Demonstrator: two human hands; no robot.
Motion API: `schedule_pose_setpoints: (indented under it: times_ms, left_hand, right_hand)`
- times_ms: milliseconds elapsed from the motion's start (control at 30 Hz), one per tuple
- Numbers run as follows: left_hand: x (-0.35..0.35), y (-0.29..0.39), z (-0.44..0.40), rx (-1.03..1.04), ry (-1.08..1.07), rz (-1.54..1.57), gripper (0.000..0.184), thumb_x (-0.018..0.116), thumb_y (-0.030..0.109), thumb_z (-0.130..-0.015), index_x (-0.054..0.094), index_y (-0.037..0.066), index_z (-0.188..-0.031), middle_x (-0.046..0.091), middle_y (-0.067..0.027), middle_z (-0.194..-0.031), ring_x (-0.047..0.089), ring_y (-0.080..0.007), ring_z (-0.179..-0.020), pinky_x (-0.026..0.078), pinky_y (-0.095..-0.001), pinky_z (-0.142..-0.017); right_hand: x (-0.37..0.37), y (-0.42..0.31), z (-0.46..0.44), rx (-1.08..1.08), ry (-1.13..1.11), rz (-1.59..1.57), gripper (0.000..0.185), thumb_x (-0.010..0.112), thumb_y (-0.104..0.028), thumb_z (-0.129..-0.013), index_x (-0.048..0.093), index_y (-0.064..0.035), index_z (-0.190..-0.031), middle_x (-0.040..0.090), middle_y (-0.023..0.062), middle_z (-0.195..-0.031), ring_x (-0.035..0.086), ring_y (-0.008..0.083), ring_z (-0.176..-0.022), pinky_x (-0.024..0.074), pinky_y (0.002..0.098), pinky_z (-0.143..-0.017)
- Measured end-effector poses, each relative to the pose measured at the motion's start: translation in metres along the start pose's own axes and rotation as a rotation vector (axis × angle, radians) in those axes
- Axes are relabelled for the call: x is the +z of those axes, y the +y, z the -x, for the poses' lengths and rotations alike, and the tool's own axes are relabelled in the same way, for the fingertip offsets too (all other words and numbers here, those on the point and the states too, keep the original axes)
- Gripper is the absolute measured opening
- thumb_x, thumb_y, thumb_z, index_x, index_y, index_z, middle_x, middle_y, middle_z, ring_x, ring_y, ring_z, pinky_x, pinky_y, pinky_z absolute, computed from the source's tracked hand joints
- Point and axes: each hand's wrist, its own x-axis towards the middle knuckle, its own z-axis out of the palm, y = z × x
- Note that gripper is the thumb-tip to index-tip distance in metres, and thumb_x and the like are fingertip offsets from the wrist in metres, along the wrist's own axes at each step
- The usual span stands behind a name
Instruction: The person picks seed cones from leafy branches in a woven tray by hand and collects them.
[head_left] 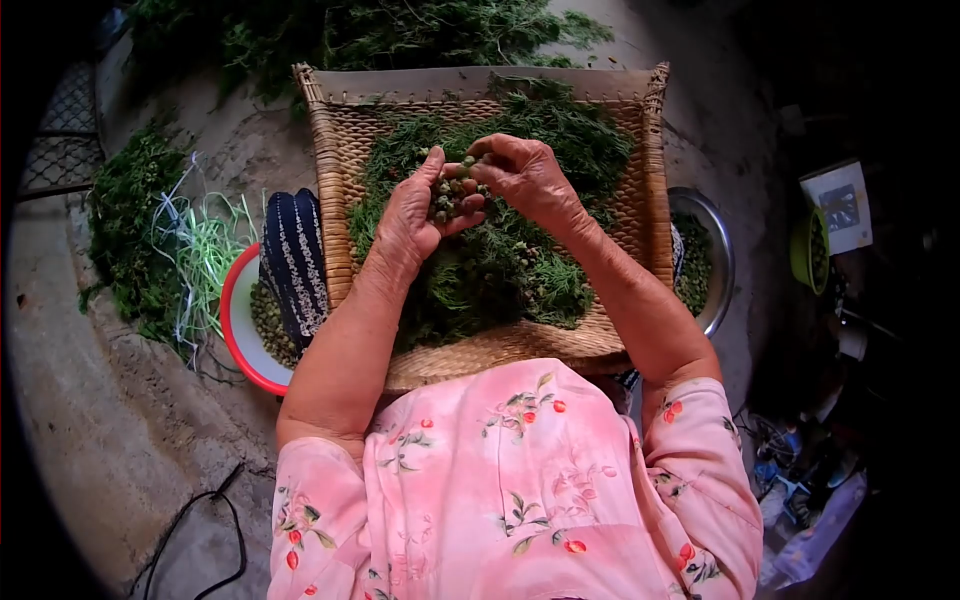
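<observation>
- With fingers of the left hand (pixel 415 208) cupped upward, cradling a loose heap of small green cones (pixel 447 196), just toward 11 o'clock from the middle of the wicker tray (pixel 658 200)
- With thumb and forefinger of the right hand (pixel 528 182) drawn close together toward 1 o'clock, right by the left fingertips; impossible to tell whether pinching a cone or merely touching one
- Likely to lose cones through the gaps on loosening the left cup, or over its edge on tipping the palm
- Hard to find again once dropped, being green on green among the feathery sprigs (pixel 590 150) directly below
- Possible to get bits of leaf mixed in, because of working so close above the sprigs
- Prone to nudging sprigs over the lip at 6 o'clock, onto the pink shirt (pixel 470 450), on dragging a forearm back
- Risky to empty a full palm toward 8 o'clock: with dark patterned cloth (pixel 293 265) covering part of the red-rimmed basin (pixel 238 345), might scatter cones on cloth or floor (pixel 150 400)
- Similarly awkward toward 3 o'clock, with the metal basin (pixel 727 262) tucked just beside the tray and partly hidden
- Worth minding the pale strings (pixel 205 245) at 9 o'clock, close against another leafy heap (pixel 130 220): could tangle in stems on pulling
</observation>
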Motion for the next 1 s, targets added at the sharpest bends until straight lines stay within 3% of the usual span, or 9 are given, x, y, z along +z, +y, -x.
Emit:
schedule_pose_setpoints:
  times_ms: [67, 100, 233, 333, 367, 600, 867, 933, 1000]
  left_hand:
    - [-0.002, 0.0, -0.002, -0.019, -0.1, 0.031, 0.043, 0.057, 0.043, -0.084, 0.054, 0.004, -0.101, 0.061, -0.0123, -0.087, 0.063, -0.0238, -0.073, 0.056, -0.0421, -0.066]
    - [-0.001, -0.001, -0.002, -0.02, -0.1, 0.03, 0.043, 0.057, 0.043, -0.084, 0.054, 0.004, -0.101, 0.061, -0.0123, -0.087, 0.063, -0.0238, -0.073, 0.056, -0.0421, -0.066]
    - [0.006, -0.001, 0.002, 0.019, -0.018, 0.008, 0.035, 0.055, 0.039, -0.087, 0.054, 0.006, -0.099, 0.061, -0.0096, -0.08, 0.063, -0.0194, -0.066, 0.057, -0.0357, -0.055]
    - [0.004, -0.001, 0.0, 0.014, -0.015, -0.006, 0.033, 0.055, 0.038, -0.087, 0.054, 0.007, -0.098, 0.061, -0.0092, -0.079, 0.063, -0.0182, -0.065, 0.057, -0.0331, -0.05]
    - [0.004, -0.001, 0.0, 0.014, -0.015, -0.007, 0.033, 0.055, 0.038, -0.087, 0.054, 0.007, -0.098, 0.061, -0.0092, -0.079, 0.063, -0.0182, -0.065, 0.057, -0.0331, -0.05]
    - [0.003, 0.0, 0.0, 0.034, -0.03, -0.015, 0.034, 0.055, 0.038, -0.087, 0.055, 0.006, -0.099, 0.062, -0.0092, -0.079, 0.063, -0.0181, -0.065, 0.057, -0.0327, -0.051]
    - [0.004, -0.001, 0.001, 0.028, -0.054, -0.009, 0.044, 0.053, 0.043, -0.087, 0.053, 0.004, -0.105, 0.061, -0.0106, -0.084, 0.064, -0.0207, -0.07, 0.058, -0.0344, -0.055]
    - [0.001, -0.003, -0.001, 0.021, -0.085, 0.008, 0.044, 0.051, 0.046, -0.086, 0.053, 0.006, -0.103, 0.061, -0.0104, -0.084, 0.064, -0.0214, -0.07, 0.058, -0.0355, -0.056]
    - [0.002, -0.004, -0.001, 0.021, -0.08, 0.01, 0.045, 0.051, 0.047, -0.086, 0.053, 0.005, -0.103, 0.061, -0.0103, -0.084, 0.063, -0.0216, -0.07, 0.058, -0.0378, -0.058]
  right_hand:
    - [-0.006, -0.01, -0.002, 0.127, -0.169, -0.604, 0.024, 0.062, -0.015, -0.083, 0.06, -0.0048, -0.106, 0.062, 0.0023, -0.077, 0.058, 0.0077, -0.067, 0.0497, 0.0235, -0.057]
    - [-0.011, -0.01, -0.004, 0.155, -0.156, -0.639, 0.024, 0.059, -0.016, -0.087, 0.06, -0.0039, -0.107, 0.063, 0.0008, -0.078, 0.057, 0.0049, -0.064, 0.0492, 0.0201, -0.055]
    - [-0.024, 0.037, -0.009, 0.151, 0.059, -0.19, 0.012, 0.057, -0.008, -0.085, 0.063, -0.0039, -0.094, 0.061, 0.0, -0.073, 0.057, 0.006, -0.063, 0.0473, 0.0226, -0.054]
    - [-0.021, 0.067, -0.004, 0.183, 0.002, 0.05, 0.014, 0.058, -0.005, -0.081, 0.063, -0.0054, -0.094, 0.062, 0.0014, -0.073, 0.056, 0.0069, -0.062, 0.0469, 0.0247, -0.055]
    - [-0.018, 0.069, -0.001, 0.145, 0.019, 0.099, 0.011, 0.057, -0.007, -0.076, 0.062, -0.0039, -0.086, 0.062, 0.0144, -0.083, 0.061, 0.0304, -0.076, 0.048, 0.037, -0.065]
    - [0.012, 0.049, 0.004, 0.094, -0.011, 0.642, 0.011, 0.059, -0.015, -0.078, 0.058, -0.0046, -0.082, 0.058, 0.0148, -0.086, 0.059, 0.0328, -0.081, 0.0488, 0.0411, -0.067]
    - [0.004, 0.04, 0.003, 0.095, 0.126, 0.472, 0.012, 0.059, -0.015, -0.078, 0.059, -0.0054, -0.085, 0.058, 0.0133, -0.084, 0.059, 0.0321, -0.08, 0.048, 0.04, -0.066]
    - [0.001, 0.023, 0.0, -0.023, 0.172, 0.044, 0.013, 0.061, -0.013, -0.077, 0.059, -0.0037, -0.086, 0.058, 0.0139, -0.082, 0.059, 0.0315, -0.077, 0.0481, 0.0387, -0.066]
    - [0.002, 0.002, 0.001, -0.095, 0.147, -0.035, 0.014, 0.062, -0.01, -0.075, 0.06, -0.0024, -0.087, 0.058, 0.0132, -0.08, 0.059, 0.0286, -0.075, 0.048, 0.0363, -0.066]
